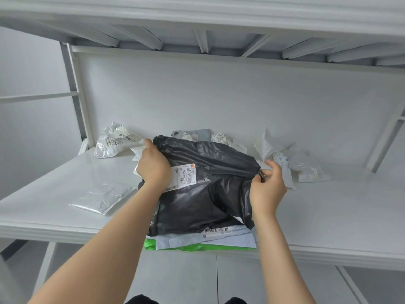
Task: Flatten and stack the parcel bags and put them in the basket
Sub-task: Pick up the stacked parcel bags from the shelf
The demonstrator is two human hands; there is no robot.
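On the white table (328, 205), at the left, one flat, clear, crinkled bag (102, 199) lies alone toward the near side. One crumpled white bag (114, 140) with a printed label sits far back by the frame post. In the middle is the black bag (208, 187), thin glossy plastic, wrinkled, with one white shipping label (180, 177) on its left part. It tops a stack at the table's near edge, over one pale grey bag (219, 238) with a barcode strip and one bright green bag (197, 247) at the bottom. The left hand (153, 165) grips the black bag's far left edge, fingers curled over it. Behind the black bag, one grey bag (192, 134) lies by the back wall. The right hand (268, 185) pinches the black bag's right edge between thumb and fingertips. At the right, crumpled white bags (291, 165) lie heaped, seemingly two.
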